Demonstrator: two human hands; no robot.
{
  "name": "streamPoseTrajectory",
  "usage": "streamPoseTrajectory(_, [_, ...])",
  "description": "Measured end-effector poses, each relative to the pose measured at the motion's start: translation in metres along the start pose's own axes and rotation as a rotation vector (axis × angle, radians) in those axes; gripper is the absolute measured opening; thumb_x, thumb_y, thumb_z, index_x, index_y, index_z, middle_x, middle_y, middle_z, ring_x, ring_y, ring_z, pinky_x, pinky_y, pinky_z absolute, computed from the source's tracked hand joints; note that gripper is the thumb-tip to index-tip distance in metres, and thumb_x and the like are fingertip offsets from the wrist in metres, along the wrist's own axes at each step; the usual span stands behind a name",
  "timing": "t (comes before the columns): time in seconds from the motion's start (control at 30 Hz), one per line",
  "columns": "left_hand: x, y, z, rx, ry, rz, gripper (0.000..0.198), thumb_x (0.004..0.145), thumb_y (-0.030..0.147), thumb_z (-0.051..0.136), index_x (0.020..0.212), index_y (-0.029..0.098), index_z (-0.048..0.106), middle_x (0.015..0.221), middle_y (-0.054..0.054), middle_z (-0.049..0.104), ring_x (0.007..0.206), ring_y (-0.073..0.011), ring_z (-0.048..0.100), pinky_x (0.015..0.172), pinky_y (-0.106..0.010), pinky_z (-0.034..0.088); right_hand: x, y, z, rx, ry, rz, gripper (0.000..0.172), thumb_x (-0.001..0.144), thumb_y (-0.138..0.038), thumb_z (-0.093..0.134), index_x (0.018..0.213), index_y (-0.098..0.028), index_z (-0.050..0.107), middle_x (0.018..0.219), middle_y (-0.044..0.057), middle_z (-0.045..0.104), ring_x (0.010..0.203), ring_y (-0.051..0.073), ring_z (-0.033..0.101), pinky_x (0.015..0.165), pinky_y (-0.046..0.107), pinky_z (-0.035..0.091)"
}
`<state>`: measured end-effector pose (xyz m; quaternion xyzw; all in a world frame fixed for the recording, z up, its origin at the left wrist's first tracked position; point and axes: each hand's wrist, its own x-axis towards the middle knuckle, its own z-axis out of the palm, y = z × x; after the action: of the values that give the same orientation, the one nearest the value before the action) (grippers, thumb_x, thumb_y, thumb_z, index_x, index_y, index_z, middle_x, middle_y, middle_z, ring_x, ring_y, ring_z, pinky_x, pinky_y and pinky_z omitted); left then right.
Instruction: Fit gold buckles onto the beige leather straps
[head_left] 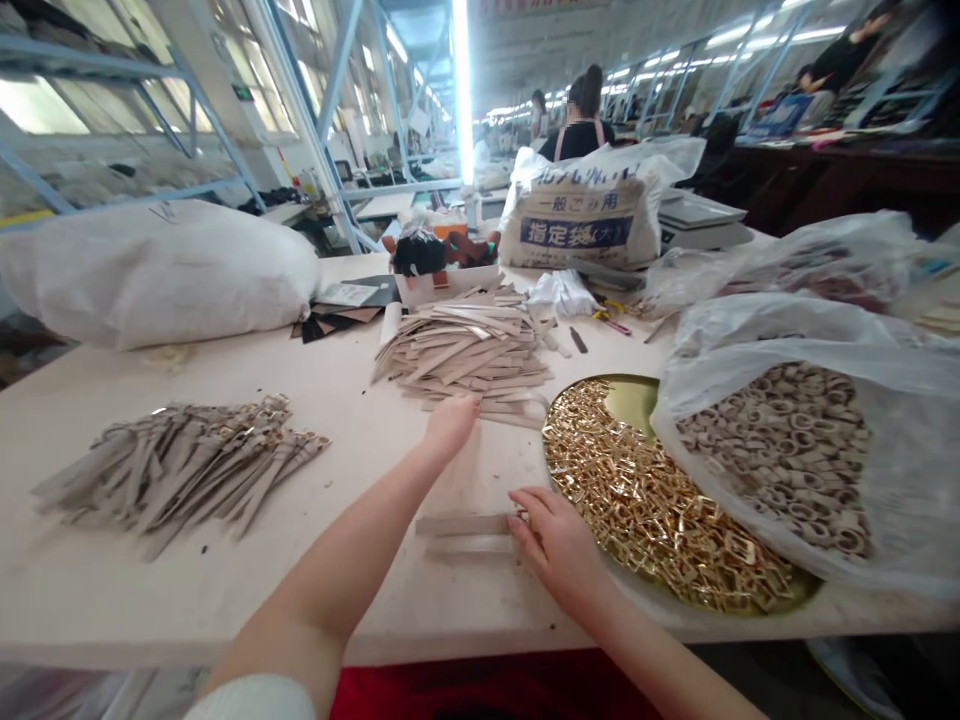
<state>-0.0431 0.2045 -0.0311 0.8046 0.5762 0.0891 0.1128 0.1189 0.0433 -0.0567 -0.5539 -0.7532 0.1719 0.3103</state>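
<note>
My left hand [451, 422] reaches to the front edge of a pile of grey-beige strips [472, 345], its fingers closed together; what is between them is too small to make out. Nearer to me, my right hand [551, 535] has its thumb and fingertips at the right end of a flat grey strip [461, 524] that lies crosswise on the table. A second strip [465, 546] lies just below it, slightly blurred. Right of my hands stands a round golden tray [634, 398] full of small gold buckles [660, 500].
An open plastic bag [907, 450] of small beige loops is at the right. Strips with buckles [187, 460] are heaped on the left of the table [360, 590]. Farther back are a white sack [165, 270], a printed bag [581, 210], scissors [611, 320] and a seated person [581, 130].
</note>
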Motion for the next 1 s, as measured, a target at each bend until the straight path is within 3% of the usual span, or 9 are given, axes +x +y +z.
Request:
streamPoseTrajectory(0.1, [0.025,-0.005,0.003,0.027,-0.013,-0.03,0.023,0.076,0.016,0.05,0.097,0.017,0.06,0.105,-0.01,0.058,0.099,-0.0211,0.052,0.085,-0.03,0.037,-0.005,0.006,-0.021,0.053,0.005,0.039,0.024,0.085,-0.025,0.043,0.104,-0.02,0.058,0.103,0.009,0.061,0.096,0.022,0.054,0.085,0.038,0.042])
streamPoseTrajectory(0.23, [0.014,-0.001,-0.003,0.035,-0.013,-0.036,0.013,0.073,0.015,0.05,0.082,0.016,0.059,0.098,-0.01,0.06,0.099,-0.0229,0.051,0.086,-0.032,0.036,-0.012,0.011,-0.042,0.126,0.031,0.124,0.021,0.085,-0.026,0.043,0.098,-0.02,0.059,0.097,0.008,0.062,0.093,0.021,0.056,0.083,0.036,0.043])
streamPoseTrajectory(0.4, [-0.047,0.035,-0.025,-0.113,-0.043,-0.005,0.016,0.077,0.018,0.041,0.088,0.016,0.053,0.078,-0.005,0.06,0.075,-0.0169,0.056,0.069,-0.028,0.042,-0.017,0.035,-0.077,0.05,0.197,0.154,0.019,0.085,-0.027,0.044,0.094,-0.019,0.059,0.092,0.007,0.062,0.086,0.019,0.056,0.078,0.032,0.044])
streamPoseTrajectory(0.5, [-0.095,0.068,-0.033,-0.695,-0.263,-0.06,0.025,0.077,0.016,0.037,0.1,0.016,0.046,0.071,0.001,0.055,0.054,-0.0097,0.051,0.053,-0.022,0.04,-0.017,0.081,-0.119,-0.228,0.418,0.245,0.024,0.086,-0.026,0.039,0.097,-0.017,0.058,0.093,0.009,0.062,0.087,0.02,0.055,0.08,0.033,0.042])
streamPoseTrajectory(0.53, [-0.111,0.078,-0.033,-0.852,-0.359,-0.087,0.026,0.079,0.019,0.037,0.104,0.016,0.045,0.068,0.002,0.052,0.048,-0.0078,0.047,0.048,-0.02,0.038,-0.017,0.1,-0.134,-0.337,0.421,0.301,0.027,0.086,-0.024,0.037,0.101,-0.015,0.057,0.098,0.012,0.061,0.091,0.021,0.055,0.082,0.034,0.04])
streamPoseTrajectory(0.6, [-0.138,0.098,-0.031,-1.097,-0.504,-0.132,0.025,0.082,0.029,0.038,0.102,0.015,0.046,0.062,0.004,0.049,0.041,-0.0049,0.04,0.043,-0.018,0.031,-0.017,0.134,-0.161,-0.546,0.246,0.447,0.032,0.086,-0.02,0.032,0.105,-0.01,0.056,0.103,0.015,0.061,0.094,0.022,0.054,0.081,0.033,0.039])
streamPoseTrajectory(0.7, [-0.166,0.123,-0.021,-1.387,-0.623,-0.253,0.029,0.082,0.039,0.042,0.098,0.015,0.048,0.057,0.006,0.046,0.037,-0.003,0.035,0.039,-0.017,0.025,-0.019,0.166,-0.179,-0.59,0.055,0.442,0.026,0.08,-0.024,0.046,0.098,-0.015,0.063,0.095,0.01,0.064,0.084,0.019,0.058,0.072,0.027,0.04])
streamPoseTrajectory(0.83, [-0.183,0.144,-0.012,-1.599,-0.713,-0.41,0.023,0.078,0.029,0.049,0.097,0.015,0.048,0.055,0.005,0.047,0.037,-0.0043,0.038,0.038,-0.017,0.03,-0.021,0.175,-0.17,-0.621,-0.028,0.392,0.024,0.078,-0.03,0.05,0.088,-0.016,0.067,0.092,0.01,0.063,0.076,0.019,0.057,0.066,0.027,0.038])
streamPoseTrajectory(1.0, [-0.195,0.151,-0.017,-1.669,-0.742,-0.47,0.021,0.077,0.018,0.045,0.097,0.014,0.049,0.057,0.002,0.052,0.039,-0.0064,0.046,0.038,-0.017,0.033,-0.017,0.176,-0.159,-0.723,-0.069,0.311,0.029,0.082,-0.027,0.043,0.099,-0.014,0.063,0.096,0.014,0.06,0.082,0.022,0.056,0.069,0.03,0.037])
